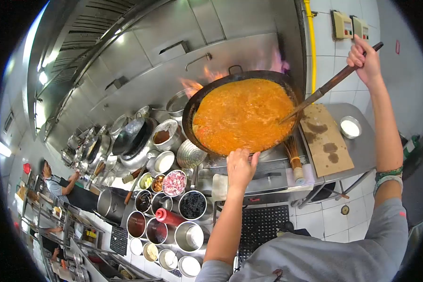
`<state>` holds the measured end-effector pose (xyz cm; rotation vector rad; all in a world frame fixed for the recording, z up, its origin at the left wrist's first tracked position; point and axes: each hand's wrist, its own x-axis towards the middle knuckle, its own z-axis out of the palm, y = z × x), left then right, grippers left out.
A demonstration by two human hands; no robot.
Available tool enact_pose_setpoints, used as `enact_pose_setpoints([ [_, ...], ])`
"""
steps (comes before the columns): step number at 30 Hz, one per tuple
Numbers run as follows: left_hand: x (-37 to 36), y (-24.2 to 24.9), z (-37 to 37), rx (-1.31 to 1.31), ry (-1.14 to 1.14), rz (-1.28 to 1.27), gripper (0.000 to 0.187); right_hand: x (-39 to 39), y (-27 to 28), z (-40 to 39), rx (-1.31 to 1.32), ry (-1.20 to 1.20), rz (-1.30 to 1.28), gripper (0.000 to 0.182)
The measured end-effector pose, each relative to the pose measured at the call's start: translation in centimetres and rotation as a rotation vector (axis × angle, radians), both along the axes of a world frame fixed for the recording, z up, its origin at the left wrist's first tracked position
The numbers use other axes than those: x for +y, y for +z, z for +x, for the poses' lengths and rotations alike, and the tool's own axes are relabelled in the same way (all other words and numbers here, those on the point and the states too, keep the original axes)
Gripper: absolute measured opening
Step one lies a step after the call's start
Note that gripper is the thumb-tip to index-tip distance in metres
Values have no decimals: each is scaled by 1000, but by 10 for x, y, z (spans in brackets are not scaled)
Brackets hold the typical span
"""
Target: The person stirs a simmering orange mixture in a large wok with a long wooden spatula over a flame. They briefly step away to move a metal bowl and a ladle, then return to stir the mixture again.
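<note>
wok (189, 123), full of orange sauce (242, 113), is sitting over flames (191, 87); prob. heavy, rigid, v. hot, sloshy, maybe greasy. best holds: far loop (236, 66) + near rim, where left hand (240, 167) is gripping. right hand (364, 63) is clasping ladle's wooden handle (333, 85). steel desk (363, 152) alongside is bearing stained cardboard (340, 152); tiled kitchen.

The left hand (239, 167) touches the wok (189, 115)'s near rim; the right hand (364, 58) grips a long-handled tool (326, 88) dipped into its orange food (242, 113). Flames (191, 86) rise behind it, pots (110, 203) stand left, cardboard (338, 157) lies right.
</note>
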<state>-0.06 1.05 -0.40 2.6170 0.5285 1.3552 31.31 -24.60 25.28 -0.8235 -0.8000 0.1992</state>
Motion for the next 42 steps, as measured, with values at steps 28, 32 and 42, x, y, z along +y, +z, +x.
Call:
enact_pose_setpoints([
  [28, 5, -8, 24, 38, 96, -3, 25, 197, -218, -56, -285, 108, 345, 40],
  [32, 3, -4, 25, 32, 78, 0, 25, 210, -218, -41, -397, 73, 214, 42],
  [42, 12, -11, 13, 2, -7, 85, 29, 173, -195, 8, -45, -42, 167, 43],
])
